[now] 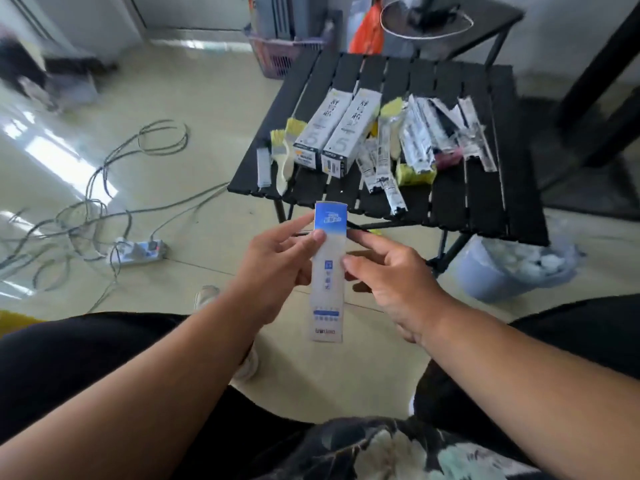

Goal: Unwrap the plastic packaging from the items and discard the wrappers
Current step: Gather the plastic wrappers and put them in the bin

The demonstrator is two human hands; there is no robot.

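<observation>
- While the left hand (pixel 277 271) pinches the pack (pixel 328 271) near its upper third, thumb tip on the face just under the blue band and fingers curled behind, the pack hangs in the air between the knees, short of the table (pixel 485 202).
- Its long axis runs straight away from the body: the blue top end stands above the grip, toward the table, and the longer white part drops below the grip toward the lap.
- Just right of that grip, the right hand (pixel 391 282) sits at the pack's right edge, fingers loosely bent, index pointing along the upper edge; whether thumb and finger truly clamp the edge I cannot tell, since the contact is hidden behind the pack.
- Both hands are level with the same stretch of pack, so the free ends are the blue top and the long lower tail.
- By my judgement, opening it calls for a pull across the short axis, right hand away from the left.
- Right of and beyond the grip, the bin (pixel 498 271) stands under the table's near corner, nearer the right hand, which suits dropping the wrapper there.
- Beyond the grip, more packs (pixel 415 143) and two boxes (pixel 332 133) lie on the table, well apart from both hands.
</observation>
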